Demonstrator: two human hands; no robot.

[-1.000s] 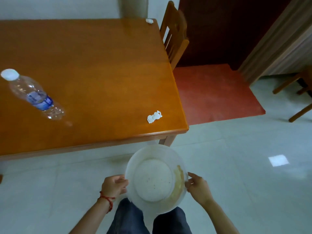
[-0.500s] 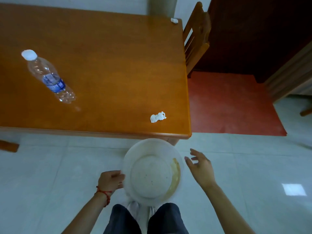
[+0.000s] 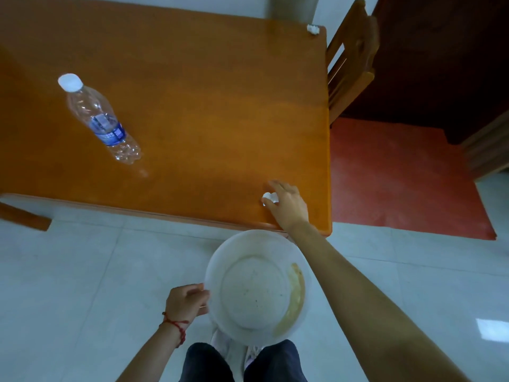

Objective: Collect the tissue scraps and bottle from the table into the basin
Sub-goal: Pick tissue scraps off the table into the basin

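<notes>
My left hand [image 3: 187, 300] grips the rim of a white plastic basin [image 3: 256, 285], held in front of my legs just below the table's near edge. The basin holds nothing but a brownish stain. My right hand [image 3: 287, 205] reaches over the table's near right corner, its thumb and fingers closing round a crumpled white tissue scrap [image 3: 268, 197] that lies on the wood. A second tissue scrap [image 3: 313, 29] sits at the far right corner. A clear plastic bottle [image 3: 99, 119] with a white cap and blue label lies on its side at the left of the table.
The orange wooden table [image 3: 192, 106] fills the upper left. A wooden chair [image 3: 352, 59] stands against its right side, with a red mat [image 3: 399, 175] beyond. Pale tiled floor lies around me. Part of another chair's leg [image 3: 24, 216] shows at the left.
My right hand let go of the basin's rim and reached up onto the table to the near tissue scrap. The left hand keeps holding the basin. The view drew closer to the table.
</notes>
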